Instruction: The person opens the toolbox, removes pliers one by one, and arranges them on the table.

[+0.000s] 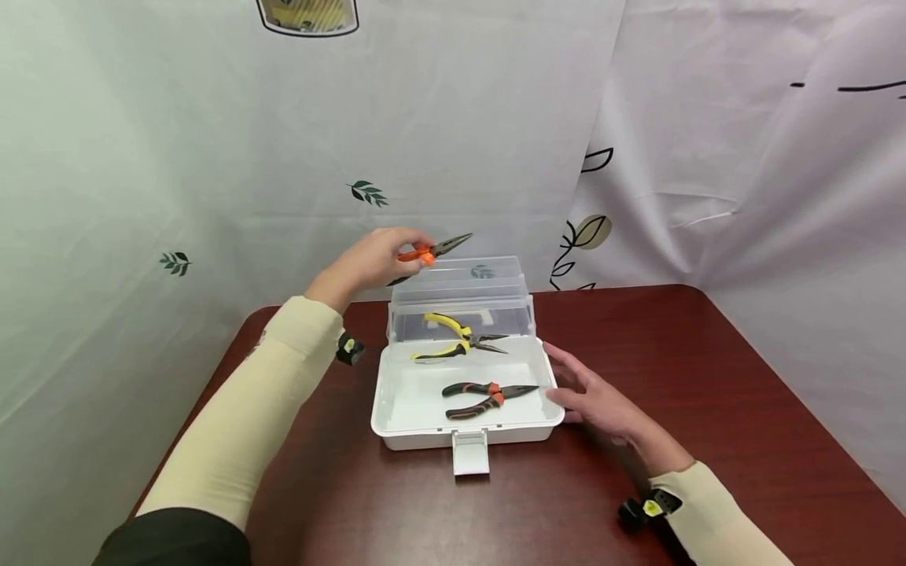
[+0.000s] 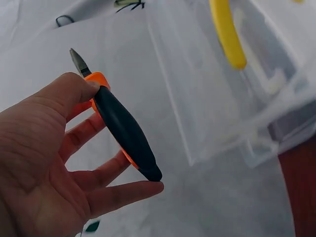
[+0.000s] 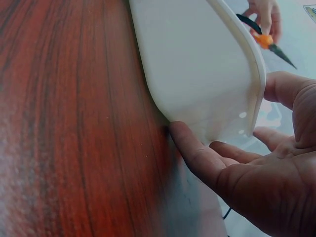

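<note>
White box (image 1: 419, 442); orange-and-black pliers (image 1: 451, 244) far, yellow-and-black pliers (image 1: 465, 346), black-and-red pliers (image 1: 495, 391) near; reddish-brown, wood-grained table (image 1: 354, 503); pale, leaf-printed cloth (image 1: 460, 118) behind.

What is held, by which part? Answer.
The left hand pinches long-nosed orange-and-dark pliers by the handles' pivot end; the right hand touches the white plastic box.

In the head view the left hand (image 1: 382, 258) covers part of the orange pliers (image 1: 446, 245); a print (image 1: 307, 14) on the far curtain (image 1: 460, 102) is cut off. The left wrist view crops the yellow pliers (image 2: 228, 37), its clear lid (image 2: 212, 113) blurred.
</note>
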{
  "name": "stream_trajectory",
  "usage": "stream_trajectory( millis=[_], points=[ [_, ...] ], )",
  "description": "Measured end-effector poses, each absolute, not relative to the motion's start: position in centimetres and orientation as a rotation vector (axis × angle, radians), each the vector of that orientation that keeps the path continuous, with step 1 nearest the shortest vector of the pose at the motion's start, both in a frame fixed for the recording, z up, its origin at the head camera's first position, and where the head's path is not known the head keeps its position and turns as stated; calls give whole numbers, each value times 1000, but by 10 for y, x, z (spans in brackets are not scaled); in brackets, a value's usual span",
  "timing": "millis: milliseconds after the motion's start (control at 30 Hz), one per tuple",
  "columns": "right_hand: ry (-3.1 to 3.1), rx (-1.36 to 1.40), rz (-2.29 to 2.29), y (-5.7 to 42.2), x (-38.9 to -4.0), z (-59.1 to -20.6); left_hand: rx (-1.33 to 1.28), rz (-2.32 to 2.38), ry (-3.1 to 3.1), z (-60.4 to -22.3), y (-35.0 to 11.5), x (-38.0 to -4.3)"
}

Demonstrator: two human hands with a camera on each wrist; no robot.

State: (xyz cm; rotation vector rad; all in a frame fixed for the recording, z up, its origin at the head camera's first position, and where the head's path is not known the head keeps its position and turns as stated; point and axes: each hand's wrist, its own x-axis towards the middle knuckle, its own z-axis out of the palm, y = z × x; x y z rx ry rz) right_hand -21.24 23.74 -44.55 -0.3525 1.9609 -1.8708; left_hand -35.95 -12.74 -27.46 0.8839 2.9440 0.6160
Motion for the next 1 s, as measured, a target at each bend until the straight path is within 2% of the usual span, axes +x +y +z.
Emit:
stream_trajectory(
  millis=[467, 1000],
  points=[
    [1992, -340, -1847, 238, -210, -444, 725, 501, 3088, -262, -211, -342],
    [1980, -339, -1857, 237, -210, -444, 429, 440, 3064, -301, -306, -326]
  ],
)
